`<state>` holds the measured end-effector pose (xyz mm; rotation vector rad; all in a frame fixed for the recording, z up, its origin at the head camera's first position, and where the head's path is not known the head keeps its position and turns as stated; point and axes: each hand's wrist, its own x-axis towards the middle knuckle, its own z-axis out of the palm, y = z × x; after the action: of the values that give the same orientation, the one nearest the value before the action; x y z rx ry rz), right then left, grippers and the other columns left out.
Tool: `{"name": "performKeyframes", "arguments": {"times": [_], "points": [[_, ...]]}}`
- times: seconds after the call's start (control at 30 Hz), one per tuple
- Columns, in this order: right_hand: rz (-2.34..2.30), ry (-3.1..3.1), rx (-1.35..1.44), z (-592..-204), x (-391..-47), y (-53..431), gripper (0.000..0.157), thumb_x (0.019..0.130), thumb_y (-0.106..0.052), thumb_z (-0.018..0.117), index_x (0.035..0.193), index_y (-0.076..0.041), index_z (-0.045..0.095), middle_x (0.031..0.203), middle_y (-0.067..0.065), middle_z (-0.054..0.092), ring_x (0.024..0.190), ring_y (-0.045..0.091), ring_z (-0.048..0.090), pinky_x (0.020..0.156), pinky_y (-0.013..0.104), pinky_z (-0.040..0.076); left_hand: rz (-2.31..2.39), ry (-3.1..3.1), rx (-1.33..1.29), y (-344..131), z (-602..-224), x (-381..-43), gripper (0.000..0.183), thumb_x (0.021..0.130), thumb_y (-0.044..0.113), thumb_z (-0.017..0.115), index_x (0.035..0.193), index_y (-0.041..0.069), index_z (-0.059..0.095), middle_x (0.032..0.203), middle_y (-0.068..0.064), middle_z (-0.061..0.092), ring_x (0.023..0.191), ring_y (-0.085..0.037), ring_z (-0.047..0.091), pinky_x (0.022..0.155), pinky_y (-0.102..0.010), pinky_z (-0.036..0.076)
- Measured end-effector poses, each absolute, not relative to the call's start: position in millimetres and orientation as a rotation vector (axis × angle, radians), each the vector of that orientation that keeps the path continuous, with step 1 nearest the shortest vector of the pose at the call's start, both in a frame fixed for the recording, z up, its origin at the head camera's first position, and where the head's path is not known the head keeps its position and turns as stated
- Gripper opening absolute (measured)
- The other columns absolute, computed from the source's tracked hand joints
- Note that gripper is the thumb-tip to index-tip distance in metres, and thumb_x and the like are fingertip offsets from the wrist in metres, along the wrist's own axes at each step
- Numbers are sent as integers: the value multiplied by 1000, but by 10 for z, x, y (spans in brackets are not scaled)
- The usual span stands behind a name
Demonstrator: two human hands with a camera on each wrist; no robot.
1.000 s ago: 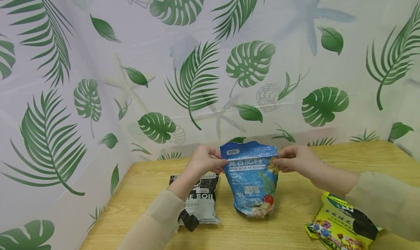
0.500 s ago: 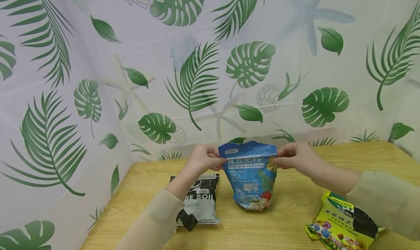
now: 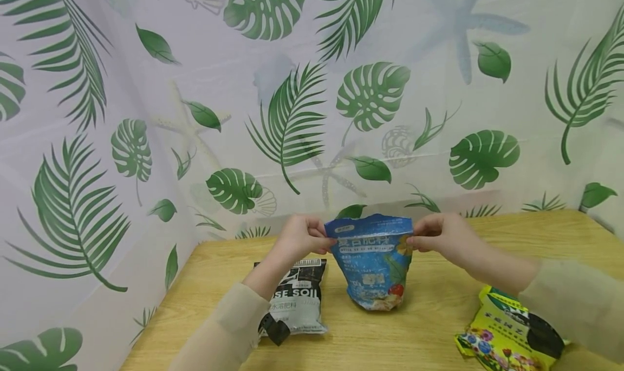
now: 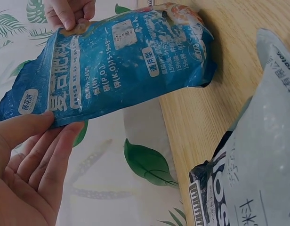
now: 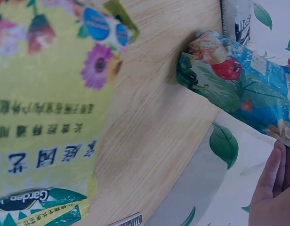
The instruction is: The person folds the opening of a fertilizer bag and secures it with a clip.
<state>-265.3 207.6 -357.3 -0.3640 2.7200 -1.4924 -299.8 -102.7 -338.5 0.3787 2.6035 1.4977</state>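
Note:
A blue fertilizer bag [image 3: 372,268] with printed vegetables on its lower part stands upright between my hands, its bottom close over the wooden table. My left hand [image 3: 303,240] pinches its upper left edge between thumb and fingers; in the left wrist view the thumb lies on the printed front. With my right hand [image 3: 441,235] I pinch the opposite upper edge, also thumb against fingers. Left of it lies a black and white soil bag [image 3: 299,300], partly behind my left forearm. A yellow bag with flowers [image 3: 509,333] lies at the right, partly under my right sleeve.
The wooden table [image 3: 390,344] runs back to a white curtain [image 3: 312,143] printed with green leaves. A black strap hangs at my left sleeve, over the soil bag in the head view.
Over the second, the blue bag's lower end has risen a little and its top has tipped slightly. Both hands keep their pinch on its edges. The other two bags stay put.

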Motion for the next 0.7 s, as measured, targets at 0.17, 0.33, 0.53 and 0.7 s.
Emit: {"name": "performKeyframes", "arguments": {"times": [0.17,0.33,0.53,0.7], "points": [[-1479,2752,-411,-3605,-2607,2080,20,102,-15,73,111,3,75,105,10,77,92,14,68,78,29,58,1506,2608,403,-1042,-3413,-2974,17,92,0,80,80,3,68,87,-20,81,69,-15,77,76,-35,67],[-1490,2769,-444,-3625,-2594,2082,20,102,-16,73,111,2,76,107,11,76,92,12,68,78,27,59,1493,2645,425,-1044,-3430,-2953,15,93,2,80,82,2,70,85,-18,81,72,-17,78,78,-39,67],[-1502,2777,-460,-3652,-2587,2069,18,101,-16,75,108,0,77,105,9,75,91,12,70,76,24,60,1442,2715,428,-1053,-3454,-2920,14,93,6,81,82,4,73,81,-17,81,83,-34,80,79,-41,67],[-1514,2774,-471,-3666,-2571,2065,16,100,-15,76,106,0,77,104,9,75,89,11,69,75,24,60,1462,2701,435,-1066,-3468,-2902,15,93,6,81,82,4,72,82,-19,80,88,-39,79,76,-34,66]]}}
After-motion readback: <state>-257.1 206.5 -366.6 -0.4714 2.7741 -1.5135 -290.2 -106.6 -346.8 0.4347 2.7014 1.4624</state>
